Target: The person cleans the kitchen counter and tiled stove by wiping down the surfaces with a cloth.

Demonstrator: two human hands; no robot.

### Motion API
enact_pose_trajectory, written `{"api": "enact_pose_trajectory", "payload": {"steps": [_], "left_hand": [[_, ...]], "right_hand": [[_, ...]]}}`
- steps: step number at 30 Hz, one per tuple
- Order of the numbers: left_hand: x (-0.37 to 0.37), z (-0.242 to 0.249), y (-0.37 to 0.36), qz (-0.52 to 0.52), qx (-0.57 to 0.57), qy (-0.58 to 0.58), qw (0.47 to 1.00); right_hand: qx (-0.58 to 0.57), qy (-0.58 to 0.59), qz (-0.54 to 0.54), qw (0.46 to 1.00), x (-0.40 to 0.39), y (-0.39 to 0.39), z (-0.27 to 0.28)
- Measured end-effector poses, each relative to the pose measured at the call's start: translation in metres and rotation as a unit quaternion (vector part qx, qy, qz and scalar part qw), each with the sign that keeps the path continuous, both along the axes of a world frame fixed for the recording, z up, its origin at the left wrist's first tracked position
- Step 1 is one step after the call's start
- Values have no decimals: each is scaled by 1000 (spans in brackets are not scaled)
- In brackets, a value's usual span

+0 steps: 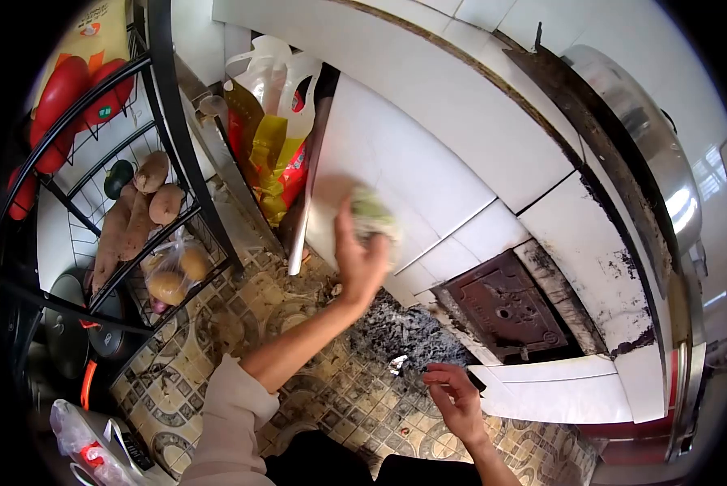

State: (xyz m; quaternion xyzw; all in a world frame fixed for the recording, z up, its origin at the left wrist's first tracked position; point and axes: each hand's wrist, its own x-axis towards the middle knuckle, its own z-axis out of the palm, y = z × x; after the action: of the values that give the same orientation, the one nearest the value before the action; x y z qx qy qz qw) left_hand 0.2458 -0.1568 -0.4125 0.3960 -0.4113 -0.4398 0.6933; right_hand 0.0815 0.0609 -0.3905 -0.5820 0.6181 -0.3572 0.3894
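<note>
My left hand (358, 257) is closed on a pale green cloth (370, 209), which lies against the white tiles (412, 162) of the stove's side wall. The hand and cloth are slightly blurred. Lower right, my right hand (456, 397) hangs above the floor with its fingers loosely bent and apart, holding nothing. Close above that hand is a heap of grey ash (408, 332) on the floor, in front of the rusty brown stove door (505, 308), which is set into the tiled wall.
On the left, a black wire rack (162, 105) carries sweet potatoes (128, 227), a plastic bag of potatoes and red items. Printed bags (278, 154) stand in the corner beside the tiles. A metal pot (647, 121) sits on the stove top. Patterned floor tiles (242, 324) are dirty.
</note>
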Motion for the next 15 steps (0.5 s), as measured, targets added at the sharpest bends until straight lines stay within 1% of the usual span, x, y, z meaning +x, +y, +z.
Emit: {"api": "enact_pose_trajectory", "payload": {"steps": [1, 2, 3, 4, 6, 8, 10, 12, 13, 15], "left_hand": [[-14, 1, -7, 31, -110, -81, 990], [-28, 3, -14, 72, -219, -150, 961], [-35, 17, -13, 146, -254, -272, 917], [-42, 28, -12, 90, -201, -305, 926], [-36, 39, -37, 146, -207, -348, 903], [-17, 52, -71, 240, -218, -283, 902], [16, 60, -106, 288, -139, -311, 895], [37, 54, -122, 249, -99, -237, 934], [41, 34, -130, 250, -85, -220, 939], [42, -20, -137, 188, -14, -197, 962]], "right_hand": [[7, -16, 0, 1000, 2, -1, 3], [11, -19, 1, 1000, 1, 0, 2], [10, -25, -8, 1000, 0, 1, 0], [7, -31, -16, 999, -2, 1, 0], [-3, -22, -15, 1000, -7, 1, 2], [3, -38, -31, 999, -12, 4, 5], [21, -30, -43, 998, -17, 6, 7], [19, -40, -48, 998, -21, 6, 5], [17, -43, -47, 998, -21, 5, 3], [18, -30, -41, 999, -22, 3, 1]]}}
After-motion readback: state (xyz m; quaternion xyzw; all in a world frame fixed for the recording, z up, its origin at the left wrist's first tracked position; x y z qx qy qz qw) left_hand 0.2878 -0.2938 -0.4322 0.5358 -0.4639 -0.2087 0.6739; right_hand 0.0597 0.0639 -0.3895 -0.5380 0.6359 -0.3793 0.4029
